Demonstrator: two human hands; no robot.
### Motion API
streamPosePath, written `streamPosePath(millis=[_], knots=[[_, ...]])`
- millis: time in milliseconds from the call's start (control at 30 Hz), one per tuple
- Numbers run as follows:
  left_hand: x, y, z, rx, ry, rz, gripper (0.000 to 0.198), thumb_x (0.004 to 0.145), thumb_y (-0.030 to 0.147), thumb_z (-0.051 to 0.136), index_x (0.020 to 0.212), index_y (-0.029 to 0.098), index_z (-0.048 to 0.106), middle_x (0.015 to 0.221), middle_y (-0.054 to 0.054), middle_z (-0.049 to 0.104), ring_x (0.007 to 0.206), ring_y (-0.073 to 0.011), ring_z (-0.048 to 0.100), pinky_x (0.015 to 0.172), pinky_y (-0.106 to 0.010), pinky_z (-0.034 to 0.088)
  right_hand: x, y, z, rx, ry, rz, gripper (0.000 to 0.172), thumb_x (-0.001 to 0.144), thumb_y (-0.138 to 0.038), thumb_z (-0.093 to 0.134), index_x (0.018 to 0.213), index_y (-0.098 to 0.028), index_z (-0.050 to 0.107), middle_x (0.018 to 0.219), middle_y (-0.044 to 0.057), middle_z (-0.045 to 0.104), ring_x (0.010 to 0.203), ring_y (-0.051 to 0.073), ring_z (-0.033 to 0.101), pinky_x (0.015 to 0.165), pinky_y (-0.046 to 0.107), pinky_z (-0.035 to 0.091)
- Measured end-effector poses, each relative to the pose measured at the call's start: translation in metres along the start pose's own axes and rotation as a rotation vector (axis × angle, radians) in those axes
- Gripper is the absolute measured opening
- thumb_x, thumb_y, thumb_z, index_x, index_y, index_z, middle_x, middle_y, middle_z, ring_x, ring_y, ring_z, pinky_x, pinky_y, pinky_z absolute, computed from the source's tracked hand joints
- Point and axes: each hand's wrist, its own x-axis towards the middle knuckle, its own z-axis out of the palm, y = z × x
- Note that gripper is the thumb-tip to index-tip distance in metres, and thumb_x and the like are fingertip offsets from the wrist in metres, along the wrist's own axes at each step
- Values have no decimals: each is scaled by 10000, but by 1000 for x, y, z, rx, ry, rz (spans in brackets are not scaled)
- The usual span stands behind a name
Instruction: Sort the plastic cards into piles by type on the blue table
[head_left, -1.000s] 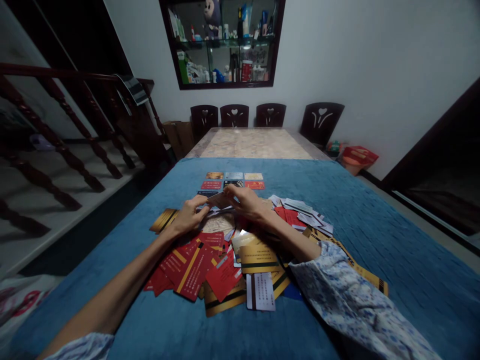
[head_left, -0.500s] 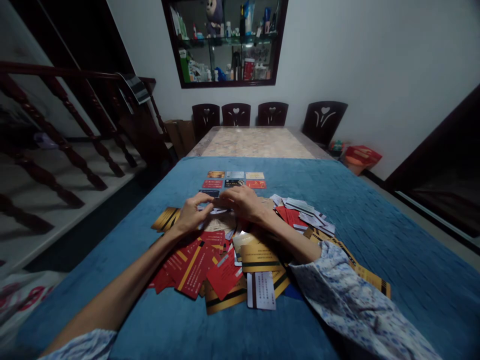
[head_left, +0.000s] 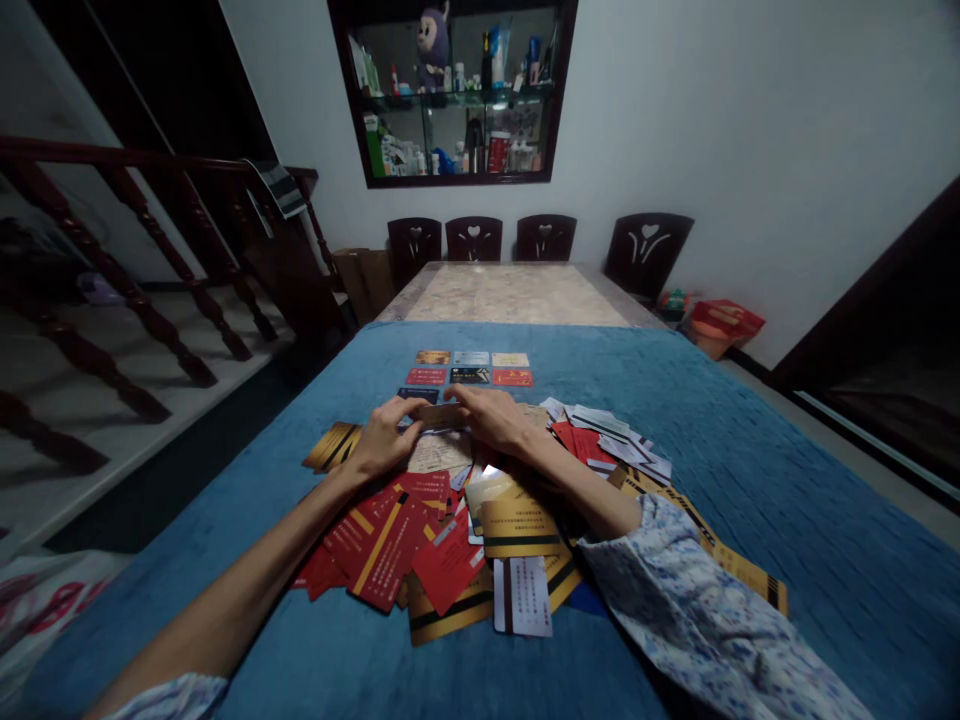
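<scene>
Between my two hands a tan card (head_left: 441, 414) is held above the pile. My left hand (head_left: 388, 436) pinches its left end between thumb and fingers. At the other end, the bent fingers of my right hand (head_left: 491, 418) close on the card; the thumb is mostly hidden. Beneath and around my wrists lies a loose pile of cards: red cards (head_left: 390, 545) to the left, gold cards (head_left: 521, 528) in the middle and a white striped card (head_left: 523, 597) at the near edge. Beyond my hands, cards lie in rows, among them a black card (head_left: 470, 376) and a dark blue card (head_left: 418, 396).
A blue cloth (head_left: 315, 640) covers the near part of the table, with the bare marble-patterned top (head_left: 510, 290) beyond. Dark chairs (head_left: 474, 240) line the far side. A wooden railing (head_left: 150, 215) runs on the left; a plastic bag (head_left: 52, 600) sits at the lower left.
The card between my hands has tilted so that its face now shows, and my right fingers have lifted slightly along its edge. The view has tipped up a little.
</scene>
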Motion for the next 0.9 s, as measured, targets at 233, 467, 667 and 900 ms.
streamPosePath(millis=[233,467,667,900], knots=[[2,-3,4,64,16,22,333,854,147,564,1158,209,684,1005,-60,736,891,-208,671,882,-352,549,0,4,6,-56,40,-62,410,904,-91,512,1297,-206,527,1196,104,671,938,207,665,700,268,420],[14,2,10,-19,72,-26,321,856,180,557,1156,222,665,979,-47,731,869,-198,685,875,-346,561,1,4,2,-77,57,-36,375,894,-64,491,1253,-174,493,1171,129,592,978,214,614,757,300,486],[31,8,15,-103,59,-28,317,845,202,567,1152,214,644,1026,-53,750,920,-211,713,891,-360,572,-2,4,-12,-97,30,-7,437,856,-33,527,1267,-164,464,1179,131,541,1003,219,584,782,303,494],[55,19,15,-138,20,-10,316,833,214,566,1142,197,631,1001,-41,744,871,-194,708,855,-336,572,1,15,-23,-127,84,52,379,860,-38,501,1212,-177,508,1157,128,508,907,205,557,717,294,469]])
